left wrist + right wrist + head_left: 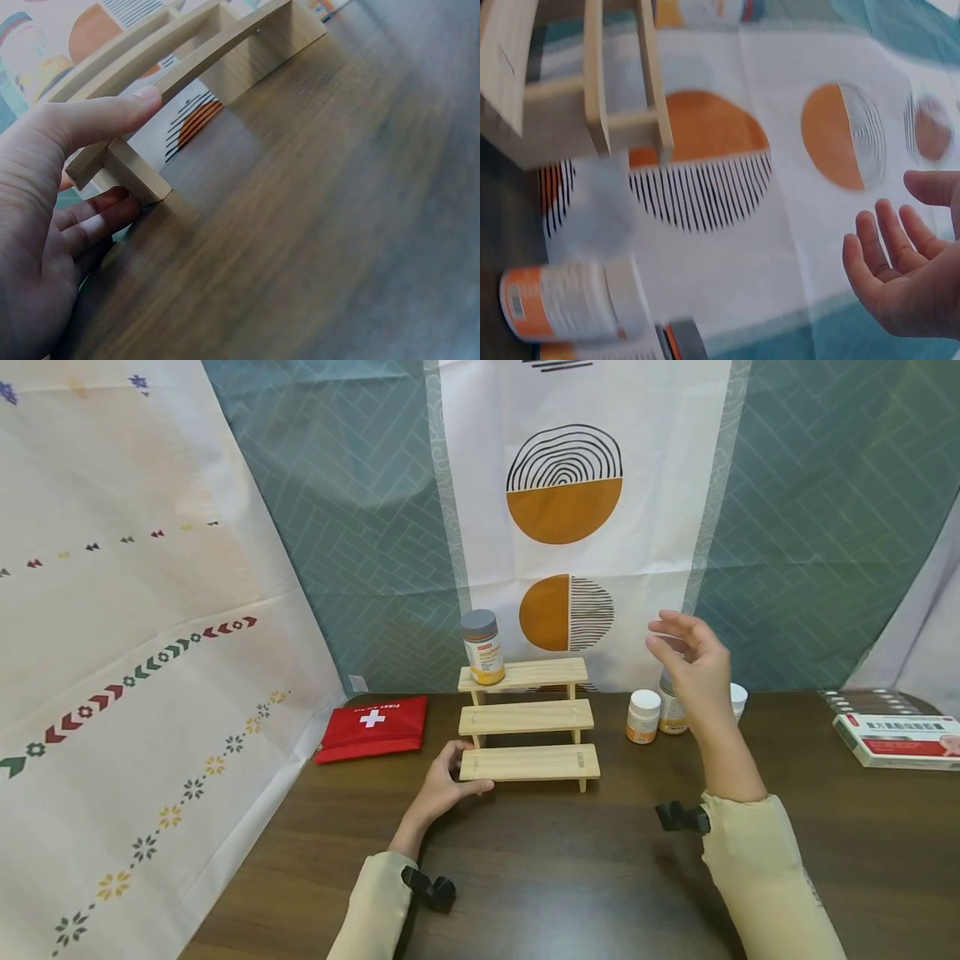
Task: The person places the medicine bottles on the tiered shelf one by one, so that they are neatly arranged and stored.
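Observation:
My left hand [442, 781] holds the left end of the lowest step of a three-step wooden display stand [528, 764]. In the left wrist view its thumb [112, 120] lies along the step's front edge, with the other fingers bent around the end by the leg. A supplement bottle with a grey cap [483, 647] stands upright at the left of the top step. My right hand [701, 668] is raised above the bottles at the right, fingers loosely bent, nothing in it. Below it stand a small white-capped bottle [642, 717] and a grey-capped bottle [672, 714], partly hidden.
Another white-capped bottle [738, 697] shows behind the right forearm. Farther right lie a white and red medicine box [900, 741] and a blister pack [870, 702]. A red first aid pouch [375, 729] lies left of the stand. Patterned cloth [360, 543] hangs behind the table.

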A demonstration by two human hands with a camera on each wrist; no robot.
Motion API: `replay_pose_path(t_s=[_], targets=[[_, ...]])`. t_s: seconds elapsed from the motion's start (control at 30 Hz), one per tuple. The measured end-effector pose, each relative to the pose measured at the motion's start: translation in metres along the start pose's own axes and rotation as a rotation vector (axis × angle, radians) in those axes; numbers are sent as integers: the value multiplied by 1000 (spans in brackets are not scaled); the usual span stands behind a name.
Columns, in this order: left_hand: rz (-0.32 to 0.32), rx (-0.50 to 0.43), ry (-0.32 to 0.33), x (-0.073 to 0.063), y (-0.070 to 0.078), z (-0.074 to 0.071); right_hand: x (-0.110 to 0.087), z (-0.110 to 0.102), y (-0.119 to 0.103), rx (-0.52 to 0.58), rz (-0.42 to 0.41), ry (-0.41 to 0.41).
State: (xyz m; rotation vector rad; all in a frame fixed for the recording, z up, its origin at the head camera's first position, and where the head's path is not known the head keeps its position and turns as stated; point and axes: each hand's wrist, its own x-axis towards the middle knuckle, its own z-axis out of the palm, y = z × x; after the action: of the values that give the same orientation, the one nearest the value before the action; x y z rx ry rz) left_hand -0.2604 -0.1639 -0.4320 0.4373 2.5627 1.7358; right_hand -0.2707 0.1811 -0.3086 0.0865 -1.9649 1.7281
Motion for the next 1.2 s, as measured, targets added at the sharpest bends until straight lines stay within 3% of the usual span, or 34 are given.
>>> replay_pose_path(t_s=[0.23,0.37,0.5,0.7,0.8,0.97,1.03,1.2], targets=[[3,14,0,1,1,-2,15,-35,12,174,68,190],[-18,23,8,4,-10,-3,17,-50,18,277,134,225],[-30,27,21,8,-28,-1,16,-64,27,292,176,208],[3,-4,26,12,-36,2,23,-88,45,189,242,142],[17,-7,21,12,-36,1,25,-96,56,50,300,90],[19,10,37,9,-36,-4,27,-103,73,-238,404,-144],[13,16,35,10,-35,-3,28,-105,77,-264,426,-213],[-9,22,16,12,-32,1,30,-109,85,-265,457,-272]])
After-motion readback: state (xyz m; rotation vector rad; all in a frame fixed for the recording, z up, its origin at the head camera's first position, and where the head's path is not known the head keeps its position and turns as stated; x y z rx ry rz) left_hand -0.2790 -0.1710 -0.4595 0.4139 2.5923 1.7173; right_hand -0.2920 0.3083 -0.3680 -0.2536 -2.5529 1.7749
